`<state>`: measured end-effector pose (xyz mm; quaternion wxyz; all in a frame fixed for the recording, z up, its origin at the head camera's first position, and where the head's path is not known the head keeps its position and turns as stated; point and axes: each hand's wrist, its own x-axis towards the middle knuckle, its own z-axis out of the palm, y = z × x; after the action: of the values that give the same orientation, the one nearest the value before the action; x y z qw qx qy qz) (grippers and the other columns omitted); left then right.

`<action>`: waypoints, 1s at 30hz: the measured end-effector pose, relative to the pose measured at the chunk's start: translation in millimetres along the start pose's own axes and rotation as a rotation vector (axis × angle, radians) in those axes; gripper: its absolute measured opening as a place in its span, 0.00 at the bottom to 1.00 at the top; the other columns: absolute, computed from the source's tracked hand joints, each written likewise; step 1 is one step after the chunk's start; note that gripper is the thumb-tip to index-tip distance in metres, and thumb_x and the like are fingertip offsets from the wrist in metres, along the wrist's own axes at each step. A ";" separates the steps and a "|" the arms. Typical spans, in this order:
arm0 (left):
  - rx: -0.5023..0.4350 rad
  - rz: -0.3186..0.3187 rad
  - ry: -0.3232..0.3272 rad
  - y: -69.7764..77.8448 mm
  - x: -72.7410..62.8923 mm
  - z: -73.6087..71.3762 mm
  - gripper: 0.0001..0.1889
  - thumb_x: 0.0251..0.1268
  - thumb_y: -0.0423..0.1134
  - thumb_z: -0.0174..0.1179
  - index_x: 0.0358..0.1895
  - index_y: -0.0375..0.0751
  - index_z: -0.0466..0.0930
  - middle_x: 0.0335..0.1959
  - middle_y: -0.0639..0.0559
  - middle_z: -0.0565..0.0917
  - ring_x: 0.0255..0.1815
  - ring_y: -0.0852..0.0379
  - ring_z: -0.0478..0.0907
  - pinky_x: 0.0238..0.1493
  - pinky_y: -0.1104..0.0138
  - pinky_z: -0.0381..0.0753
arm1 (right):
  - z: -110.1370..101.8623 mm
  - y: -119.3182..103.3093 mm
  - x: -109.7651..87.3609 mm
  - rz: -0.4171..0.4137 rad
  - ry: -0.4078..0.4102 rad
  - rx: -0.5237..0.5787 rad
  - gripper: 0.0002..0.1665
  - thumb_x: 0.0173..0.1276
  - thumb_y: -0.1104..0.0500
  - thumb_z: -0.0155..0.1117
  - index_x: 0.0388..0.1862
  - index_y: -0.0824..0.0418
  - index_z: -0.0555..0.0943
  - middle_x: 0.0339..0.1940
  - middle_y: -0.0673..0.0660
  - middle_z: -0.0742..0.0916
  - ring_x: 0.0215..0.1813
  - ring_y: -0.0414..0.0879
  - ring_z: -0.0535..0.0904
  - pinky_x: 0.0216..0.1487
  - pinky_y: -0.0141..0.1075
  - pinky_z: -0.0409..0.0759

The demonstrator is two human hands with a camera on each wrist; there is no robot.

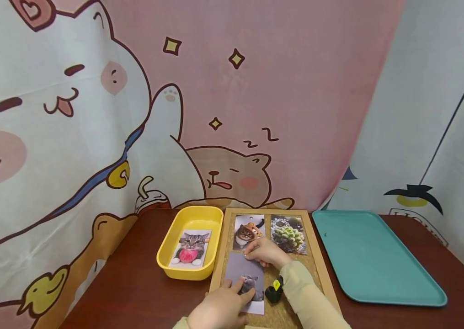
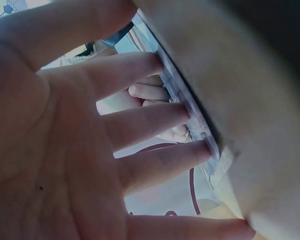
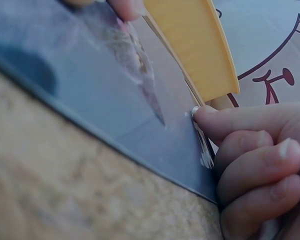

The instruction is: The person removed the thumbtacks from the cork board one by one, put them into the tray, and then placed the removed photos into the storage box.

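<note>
A photo of a grey cat [image 1: 240, 265] lies on a cork board [image 1: 274, 315]. My left hand [image 1: 217, 307] rests on the lower part of this photo, fingers spread and fairly straight; in the left wrist view the fingertips [image 2: 152, 62] press on its surface. At the photo's top edge, my right hand [image 1: 268, 252] holds a fingertip against a small shiny pushpin [image 3: 195, 111], its other fingers curled. Above it on the board is a photo of a cat in a bear hood [image 1: 242, 235], partly behind the right hand. Beside that hangs a succulent photo [image 1: 289, 234].
Left of the board stands a yellow tub [image 1: 166, 249] with a tabby cat photo [image 1: 190, 249] in it. A teal tray [image 1: 376, 256] lies to the right. Under everything is a dark red-brown table [image 1: 120, 278], backed by a printed cloth [image 1: 297, 91].
</note>
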<state>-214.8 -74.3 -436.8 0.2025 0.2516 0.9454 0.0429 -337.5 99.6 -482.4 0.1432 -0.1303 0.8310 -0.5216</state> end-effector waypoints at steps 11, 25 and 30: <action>0.003 0.010 -0.024 -2.5 6.5 2.8 0.28 0.65 0.55 0.61 0.69 0.69 0.68 0.71 0.57 0.65 0.70 0.45 0.63 0.42 0.35 0.75 | -2.2 0.7 -2.1 -0.001 0.006 0.010 0.03 0.61 0.66 0.67 0.33 0.64 0.86 0.10 0.47 0.71 0.09 0.36 0.61 0.12 0.28 0.64; 0.012 -0.002 -0.005 0.8 1.3 -0.5 0.27 0.64 0.55 0.61 0.68 0.69 0.69 0.70 0.59 0.66 0.70 0.47 0.63 0.43 0.37 0.76 | -4.5 0.5 -5.9 -0.032 -0.019 0.044 0.04 0.62 0.65 0.65 0.31 0.63 0.86 0.10 0.46 0.71 0.10 0.35 0.62 0.12 0.27 0.64; 0.019 0.006 -0.002 1.1 1.4 -0.6 0.28 0.64 0.56 0.61 0.68 0.69 0.69 0.71 0.58 0.66 0.70 0.46 0.63 0.42 0.36 0.76 | -3.6 4.9 -3.5 -0.026 -0.007 0.044 0.03 0.62 0.64 0.66 0.33 0.63 0.85 0.11 0.47 0.71 0.10 0.36 0.62 0.12 0.28 0.64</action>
<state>-215.7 -72.6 -436.6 0.2007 0.2564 0.9449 0.0341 -336.0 105.9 -484.9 0.1424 -0.1396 0.8169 -0.5412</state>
